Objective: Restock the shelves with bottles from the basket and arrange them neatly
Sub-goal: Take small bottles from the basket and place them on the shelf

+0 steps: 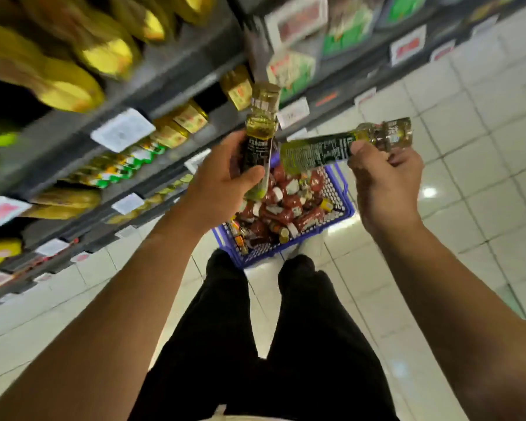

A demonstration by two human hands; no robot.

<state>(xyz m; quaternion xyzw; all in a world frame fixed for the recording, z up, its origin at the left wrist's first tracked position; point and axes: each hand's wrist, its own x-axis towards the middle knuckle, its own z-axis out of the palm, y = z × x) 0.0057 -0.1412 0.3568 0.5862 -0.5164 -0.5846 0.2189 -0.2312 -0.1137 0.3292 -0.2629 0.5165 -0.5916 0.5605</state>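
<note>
Bottles fill both our hands. Our left hand [225, 177] holds one oil bottle [260, 132] standing up, cap on top. Our thumb lies across the front of its dark label, and our fingers curl round the far side, so we grip it low on the body. The yellow oil near the neck shows above our hand.

Our right hand [383, 177] holds a second bottle [331, 148] lying sideways — its cap points right and its bottom points left, close to the first bottle. Our thumb presses the end of its label, near the neck, and our curled fingers sit under the neck. Most of the body sticks out to the left, clear of our hand.

Both bottles are up in the air above the blue basket [340, 205] on the floor. Red bottles [286, 208] are piled inside the basket.

Shelves [152, 83] run along our left — they carry yellow bottles [176, 129] and white price tags [123, 129], all blurry.
</note>
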